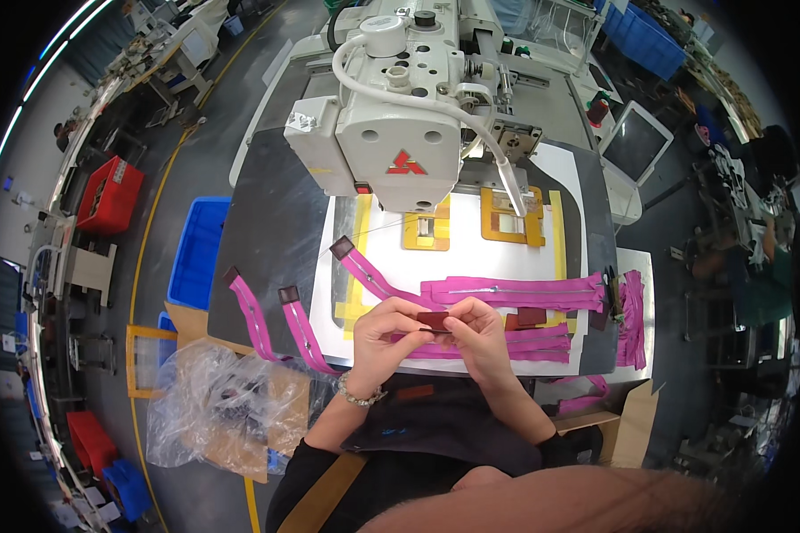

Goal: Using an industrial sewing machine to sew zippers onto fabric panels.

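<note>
Both my hands meet at the front of the white work sheet, pinching a small dark red-brown tab (433, 319) between them: my left hand (384, 342) at its left, my right hand (476, 342) at its right. Pink zipper strips (524, 289) lie behind and beneath my hands, and three more (298, 320) with dark end tabs spread to the left. Similar red-brown pieces (529, 318) lie right of my right hand. Above is the white sewing machine (400, 133), with two yellow frames (511, 231) (426, 235) on the sheet below its head.
A blue bin (196, 249) and a plastic bag (196, 400) over cardboard sit at left. A red crate (107, 195) is farther left. A screen (638, 142), more pink strips (631, 320) and a cardboard box (631, 422) are at right. A person in green (764, 275) is at far right.
</note>
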`<state>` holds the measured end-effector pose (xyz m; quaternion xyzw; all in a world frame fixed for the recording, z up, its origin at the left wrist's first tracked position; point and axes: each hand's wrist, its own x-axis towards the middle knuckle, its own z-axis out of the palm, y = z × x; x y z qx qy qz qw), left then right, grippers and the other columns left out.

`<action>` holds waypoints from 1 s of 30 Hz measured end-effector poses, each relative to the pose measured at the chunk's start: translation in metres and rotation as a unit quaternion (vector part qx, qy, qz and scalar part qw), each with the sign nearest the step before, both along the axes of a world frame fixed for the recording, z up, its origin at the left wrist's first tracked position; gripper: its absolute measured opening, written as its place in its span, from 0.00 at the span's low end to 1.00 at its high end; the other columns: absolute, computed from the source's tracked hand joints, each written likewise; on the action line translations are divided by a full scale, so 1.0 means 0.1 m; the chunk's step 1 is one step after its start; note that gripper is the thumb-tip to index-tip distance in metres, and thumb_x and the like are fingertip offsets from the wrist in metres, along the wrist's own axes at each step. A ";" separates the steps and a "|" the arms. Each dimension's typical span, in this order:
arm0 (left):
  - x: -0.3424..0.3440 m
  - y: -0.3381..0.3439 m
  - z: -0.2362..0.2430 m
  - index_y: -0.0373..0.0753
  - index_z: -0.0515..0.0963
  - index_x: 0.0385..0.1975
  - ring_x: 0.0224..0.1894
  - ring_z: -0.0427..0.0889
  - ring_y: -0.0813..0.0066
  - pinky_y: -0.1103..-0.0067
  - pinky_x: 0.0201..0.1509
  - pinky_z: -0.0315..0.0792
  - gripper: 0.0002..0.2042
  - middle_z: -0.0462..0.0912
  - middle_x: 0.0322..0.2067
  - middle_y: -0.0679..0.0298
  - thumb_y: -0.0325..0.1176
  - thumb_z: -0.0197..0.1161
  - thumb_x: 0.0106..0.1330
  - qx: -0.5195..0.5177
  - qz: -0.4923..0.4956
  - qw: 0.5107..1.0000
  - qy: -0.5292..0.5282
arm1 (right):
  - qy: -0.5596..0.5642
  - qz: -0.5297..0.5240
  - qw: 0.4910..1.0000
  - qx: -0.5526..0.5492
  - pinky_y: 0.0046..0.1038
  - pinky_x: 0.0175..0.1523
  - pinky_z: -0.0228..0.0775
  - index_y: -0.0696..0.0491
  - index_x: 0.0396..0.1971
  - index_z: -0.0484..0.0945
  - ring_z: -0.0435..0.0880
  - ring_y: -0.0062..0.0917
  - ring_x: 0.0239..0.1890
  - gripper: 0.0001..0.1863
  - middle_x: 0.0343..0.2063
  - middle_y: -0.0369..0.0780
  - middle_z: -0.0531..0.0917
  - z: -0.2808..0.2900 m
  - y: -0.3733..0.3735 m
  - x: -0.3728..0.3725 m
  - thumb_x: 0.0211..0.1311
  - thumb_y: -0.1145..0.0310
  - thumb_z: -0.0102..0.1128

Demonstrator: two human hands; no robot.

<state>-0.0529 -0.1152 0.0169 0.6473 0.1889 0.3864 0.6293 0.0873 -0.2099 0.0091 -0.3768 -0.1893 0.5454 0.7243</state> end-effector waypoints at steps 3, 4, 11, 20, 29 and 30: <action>0.03 -0.03 0.02 0.31 0.81 0.26 0.33 0.80 0.78 0.86 0.35 0.74 0.04 0.81 0.34 0.58 0.15 0.66 0.52 -0.136 0.010 0.989 -0.053 | -0.059 -0.031 0.998 0.010 0.20 0.34 0.75 0.60 0.35 0.75 0.81 0.19 0.29 0.04 0.29 0.40 0.82 -0.01 0.01 -0.04 0.61 0.81 0.57; 0.03 -0.04 0.01 0.31 0.81 0.26 0.33 0.80 0.78 0.86 0.35 0.74 0.04 0.81 0.34 0.58 0.15 0.66 0.52 -0.137 0.010 0.989 -0.053 | -0.059 -0.031 0.998 0.010 0.20 0.34 0.75 0.60 0.35 0.75 0.81 0.19 0.29 0.04 0.29 0.40 0.82 -0.01 0.02 -0.05 0.61 0.81 0.57; 0.12 0.00 -0.04 0.29 0.78 0.25 0.30 0.79 0.80 0.85 0.33 0.76 0.04 0.81 0.34 0.57 0.15 0.65 0.55 -0.196 0.054 0.976 -0.073 | -0.128 -0.066 0.990 -0.001 0.20 0.38 0.76 0.62 0.36 0.74 0.82 0.19 0.31 0.04 0.32 0.40 0.82 0.04 0.09 -0.08 0.62 0.81 0.56; 0.17 0.11 0.04 0.31 0.78 0.23 0.31 0.79 0.80 0.86 0.33 0.74 0.06 0.80 0.30 0.60 0.14 0.67 0.51 -0.018 0.100 0.994 -0.029 | -0.102 -0.039 0.994 0.020 0.20 0.42 0.76 0.62 0.38 0.73 0.81 0.17 0.36 0.07 0.34 0.40 0.82 0.08 0.20 -0.10 0.61 0.80 0.58; 0.14 0.18 0.12 0.31 0.78 0.22 0.30 0.79 0.80 0.86 0.34 0.74 0.06 0.80 0.30 0.60 0.15 0.68 0.51 0.009 0.104 0.995 -0.003 | -0.120 -0.057 0.991 0.021 0.19 0.43 0.77 0.63 0.37 0.74 0.82 0.18 0.35 0.06 0.34 0.41 0.82 0.09 0.28 -0.12 0.61 0.80 0.58; 0.14 0.19 0.12 0.31 0.78 0.22 0.30 0.79 0.80 0.86 0.34 0.74 0.06 0.79 0.30 0.60 0.15 0.68 0.51 0.017 0.107 0.994 0.002 | -0.124 -0.059 0.990 0.021 0.19 0.43 0.77 0.63 0.37 0.74 0.82 0.18 0.35 0.06 0.34 0.41 0.82 0.09 0.28 -0.12 0.62 0.80 0.58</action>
